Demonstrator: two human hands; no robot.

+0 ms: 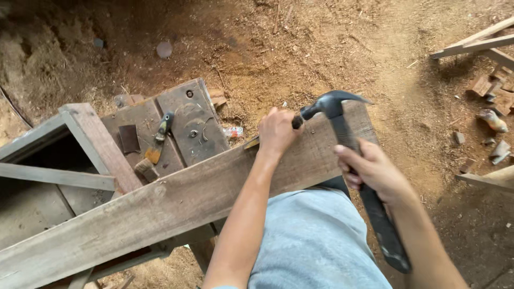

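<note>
Across the middle of the frame, a long weathered plank point(176, 206) is lying at a slant from lower left to upper right, resting over a low wooden bench point(182, 120). Near the plank's upper right end, the left hand point(277, 131) is gripping a small tool with a yellowish handle point(251, 142); its fingers are curled tight around it, and what the tool's tip is meeting cannot be told. The right hand point(375, 171) is wrapping its fingers closed around the dark shaft of a claw hammer point(342, 123), with the head hovering just beside the left hand.

The hammer is judged head-heavy and rigid; taking hold lower on the shaft would give more swing, while the present mid-shaft grip gives closer control. The plank appears stiff, heavy and rough, and is likely to splinter at its edges.

On the bench at centre left, a paintbrush point(159, 139) and a small wooden block point(145, 169) are lying near each other. An open grey wooden frame point(85, 131) is occupying the left side. Wood offcuts point(490, 88) are scattered at the upper right, across sawdust-covered ground point(278, 48).
</note>
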